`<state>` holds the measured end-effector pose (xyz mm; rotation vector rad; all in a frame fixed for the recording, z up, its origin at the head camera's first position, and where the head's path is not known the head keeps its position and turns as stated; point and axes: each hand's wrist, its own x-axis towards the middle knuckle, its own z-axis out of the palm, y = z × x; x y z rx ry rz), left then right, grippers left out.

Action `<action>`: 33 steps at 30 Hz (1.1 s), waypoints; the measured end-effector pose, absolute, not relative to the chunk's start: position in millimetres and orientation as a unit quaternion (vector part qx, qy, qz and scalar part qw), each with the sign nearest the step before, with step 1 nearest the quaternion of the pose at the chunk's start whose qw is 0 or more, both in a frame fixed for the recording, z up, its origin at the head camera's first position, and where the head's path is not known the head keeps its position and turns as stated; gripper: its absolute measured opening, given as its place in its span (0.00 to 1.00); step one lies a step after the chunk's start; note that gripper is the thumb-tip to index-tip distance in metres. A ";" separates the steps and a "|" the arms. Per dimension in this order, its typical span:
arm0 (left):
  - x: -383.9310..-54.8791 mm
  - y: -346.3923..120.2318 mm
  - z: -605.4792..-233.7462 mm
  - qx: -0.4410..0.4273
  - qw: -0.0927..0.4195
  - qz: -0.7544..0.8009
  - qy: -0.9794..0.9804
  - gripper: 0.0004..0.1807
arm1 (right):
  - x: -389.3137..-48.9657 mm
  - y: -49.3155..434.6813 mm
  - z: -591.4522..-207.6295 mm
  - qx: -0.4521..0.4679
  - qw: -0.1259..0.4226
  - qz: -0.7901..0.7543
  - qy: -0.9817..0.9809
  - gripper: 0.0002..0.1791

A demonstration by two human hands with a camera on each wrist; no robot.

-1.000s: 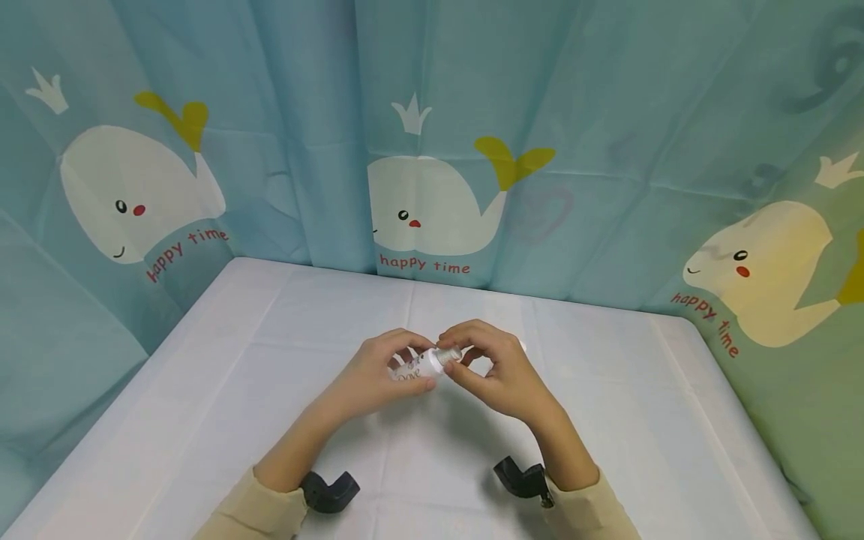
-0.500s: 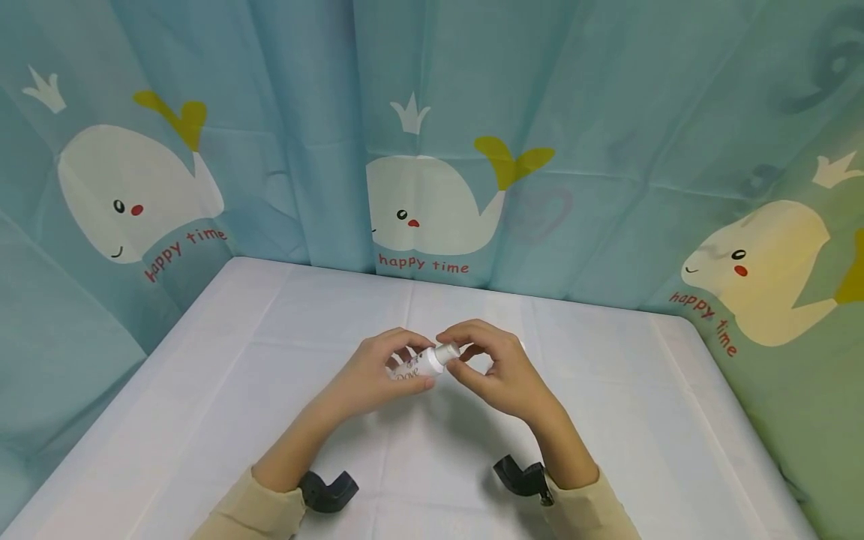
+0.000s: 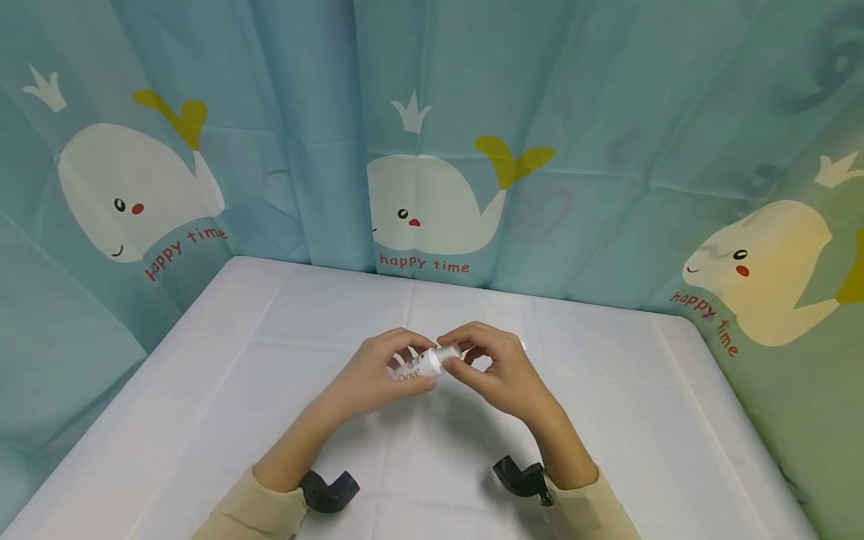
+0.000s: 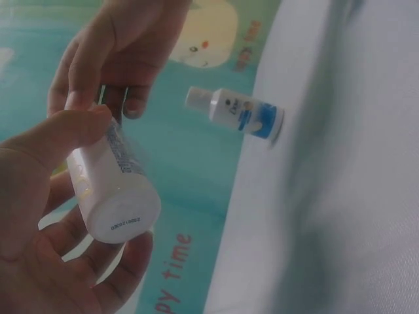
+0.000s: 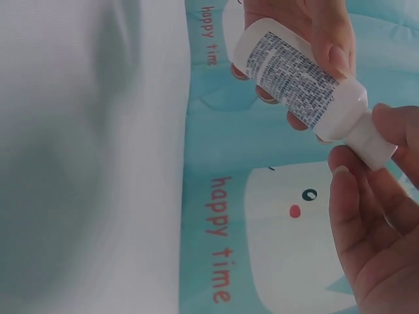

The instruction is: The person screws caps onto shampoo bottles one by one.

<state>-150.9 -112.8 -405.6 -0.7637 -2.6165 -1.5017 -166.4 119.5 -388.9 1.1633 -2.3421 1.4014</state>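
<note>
A small white Dove bottle (image 3: 420,365) is held tilted above the table, its capped end toward the right. My left hand (image 3: 371,375) grips the body, with the thumb on the near side and fingers curled round the far side. At the other end, my right hand (image 3: 499,367) pinches the narrow white cap (image 5: 371,139) between thumb and fingertips. Dense printed text covers the back label in the right wrist view, and the round base with a stamped code faces the left wrist camera. The cap sits on the bottle's neck.
A second white bottle (image 4: 229,110) with a blue lower label stands on the white table (image 3: 270,420), seen in the left wrist view; in the head view the right hand mostly hides it. A blue curtain (image 3: 304,150) with whale prints hangs behind the table.
My right thumb and fingertips loosen from the cap half a second ago and now pinch it again. The left hand and the bottle stay nearly in place.
</note>
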 end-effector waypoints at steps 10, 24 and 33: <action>-151.8 -115.6 -404.9 -0.226 0.015 -0.480 -0.847 0.22 | -167.9 119.0 -389.6 0.401 0.056 0.473 -0.782 0.16; -151.6 -114.3 -404.4 -0.241 0.017 -0.475 -0.846 0.21 | -168.0 118.8 -391.6 0.366 0.073 0.466 -0.802 0.15; -151.2 -115.9 -402.3 -0.225 0.022 -0.477 -0.849 0.21 | -168.6 119.6 -390.3 0.387 0.070 0.480 -0.784 0.17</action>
